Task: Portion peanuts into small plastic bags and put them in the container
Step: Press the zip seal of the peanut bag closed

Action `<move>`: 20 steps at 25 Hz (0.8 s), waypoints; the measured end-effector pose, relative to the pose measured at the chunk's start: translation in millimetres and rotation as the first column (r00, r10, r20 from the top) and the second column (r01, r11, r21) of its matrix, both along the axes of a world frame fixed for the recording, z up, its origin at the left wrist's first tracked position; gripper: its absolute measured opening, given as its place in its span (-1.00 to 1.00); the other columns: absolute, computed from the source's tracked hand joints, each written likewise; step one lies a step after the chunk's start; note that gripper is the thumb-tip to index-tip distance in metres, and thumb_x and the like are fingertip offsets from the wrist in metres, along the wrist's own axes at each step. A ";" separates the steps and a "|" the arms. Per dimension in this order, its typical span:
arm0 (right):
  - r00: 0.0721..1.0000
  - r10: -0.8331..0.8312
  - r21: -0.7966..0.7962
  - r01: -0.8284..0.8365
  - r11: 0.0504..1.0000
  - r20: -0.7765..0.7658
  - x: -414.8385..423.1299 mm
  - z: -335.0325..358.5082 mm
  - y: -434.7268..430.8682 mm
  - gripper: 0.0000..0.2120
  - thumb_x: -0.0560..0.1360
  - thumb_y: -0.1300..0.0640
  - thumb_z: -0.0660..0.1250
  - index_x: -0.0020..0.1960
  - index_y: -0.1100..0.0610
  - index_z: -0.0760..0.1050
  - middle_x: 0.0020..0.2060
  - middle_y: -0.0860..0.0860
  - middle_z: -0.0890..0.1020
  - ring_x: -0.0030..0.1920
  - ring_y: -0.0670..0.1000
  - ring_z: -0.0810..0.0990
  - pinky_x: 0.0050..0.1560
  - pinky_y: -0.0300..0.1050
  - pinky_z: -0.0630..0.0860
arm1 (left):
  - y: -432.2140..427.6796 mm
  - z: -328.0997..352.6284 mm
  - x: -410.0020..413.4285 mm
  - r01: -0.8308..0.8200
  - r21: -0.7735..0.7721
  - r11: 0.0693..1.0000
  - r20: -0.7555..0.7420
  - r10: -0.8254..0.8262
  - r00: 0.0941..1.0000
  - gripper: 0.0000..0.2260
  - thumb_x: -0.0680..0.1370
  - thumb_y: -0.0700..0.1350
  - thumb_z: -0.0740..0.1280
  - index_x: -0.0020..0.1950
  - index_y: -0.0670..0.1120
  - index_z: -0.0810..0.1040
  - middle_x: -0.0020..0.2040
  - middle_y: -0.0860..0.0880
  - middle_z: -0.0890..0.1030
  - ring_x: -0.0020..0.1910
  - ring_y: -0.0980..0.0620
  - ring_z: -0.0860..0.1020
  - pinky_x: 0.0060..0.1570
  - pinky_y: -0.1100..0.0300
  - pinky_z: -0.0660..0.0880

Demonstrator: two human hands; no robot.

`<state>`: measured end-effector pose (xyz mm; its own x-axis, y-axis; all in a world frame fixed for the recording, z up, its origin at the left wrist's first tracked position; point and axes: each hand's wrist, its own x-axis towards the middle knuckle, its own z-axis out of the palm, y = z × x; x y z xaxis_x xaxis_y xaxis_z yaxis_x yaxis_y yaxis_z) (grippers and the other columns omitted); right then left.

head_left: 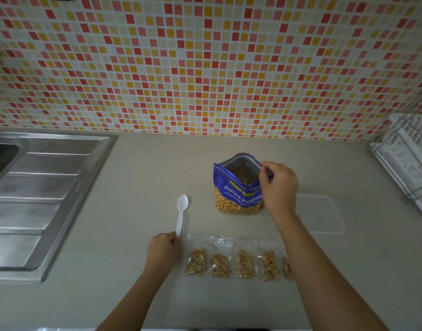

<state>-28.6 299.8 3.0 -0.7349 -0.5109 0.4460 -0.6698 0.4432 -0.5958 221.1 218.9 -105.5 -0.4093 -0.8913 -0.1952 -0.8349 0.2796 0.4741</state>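
Fingers (262,174) of the right hand (280,185) pinch the open peanut bag (238,197) by its rim; the left hand (163,246) grips a spoon (182,206). Five filled small bags (244,263) line the table (133,187) (none yet in the container (324,216)).

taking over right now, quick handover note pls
Left hand: grips the spoon by its handle end.
Right hand: pinches the rim of the open, upright peanut bag.
Done: five filled small bags in a row at the front, the fifth partly behind the right arm.
Left: put them into the clear container, right of the peanut bag; none is in it yet.
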 end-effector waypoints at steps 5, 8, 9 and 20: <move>1.000 0.017 0.005 -0.017 1.000 0.001 -1.0 1.6 2.0 -0.79 0.52 0.18 0.26 0.08 0.18 0.60 -0.10 0.09 0.67 -0.09 0.07 0.56 -0.16 -0.24 0.32 | -3.0 26.9 -12.9 0.066 -0.145 0.987 0.061 -0.058 0.996 -0.78 0.55 -0.10 0.22 0.00 -0.26 0.50 -0.29 -0.10 0.41 -0.22 -0.22 0.51 -0.25 0.10 0.31; 0.998 0.069 0.006 -0.069 0.998 -0.011 -5.3 2.7 3.8 -0.80 0.53 0.17 0.25 0.06 0.17 0.60 -0.12 0.08 0.67 -0.11 0.09 0.58 -0.15 -0.21 0.37 | -19.4 70.6 -47.0 0.084 -0.225 0.971 -0.225 -0.136 0.965 -0.61 0.51 -0.14 0.32 0.29 -0.26 0.44 0.02 -0.26 0.56 -0.07 -0.24 0.58 -0.09 0.06 0.46; 0.995 0.095 0.002 -0.095 0.995 -0.014 -7.4 3.7 5.0 -0.79 0.54 0.16 0.23 0.07 0.18 0.60 -0.12 0.09 0.67 -0.11 0.09 0.58 -0.13 -0.20 0.40 | -26.9 87.7 -61.1 0.137 -0.239 0.961 -0.298 -0.207 0.932 -0.54 0.50 -0.13 0.34 0.37 -0.23 0.38 0.14 -0.24 0.54 0.00 -0.16 0.58 -0.02 0.09 0.48; 0.780 0.484 0.181 -0.583 0.792 0.397 -56.3 21.9 23.9 -0.51 0.28 0.15 0.55 0.18 0.06 0.55 0.02 -0.02 0.66 0.02 -0.10 0.59 -0.04 -0.37 0.45 | -57.8 174.4 -157.2 0.790 -0.092 0.606 0.147 -0.776 0.613 -0.35 0.42 -0.14 0.44 0.44 -0.12 0.23 0.31 -0.13 0.50 0.26 -0.08 0.47 0.18 0.09 0.44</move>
<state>-84.8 323.7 24.8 -0.3762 -0.9264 0.0174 -0.6457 0.2486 -0.7220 63.9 161.2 68.9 -0.9514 -0.2566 -0.1701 -0.2994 0.8995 0.3181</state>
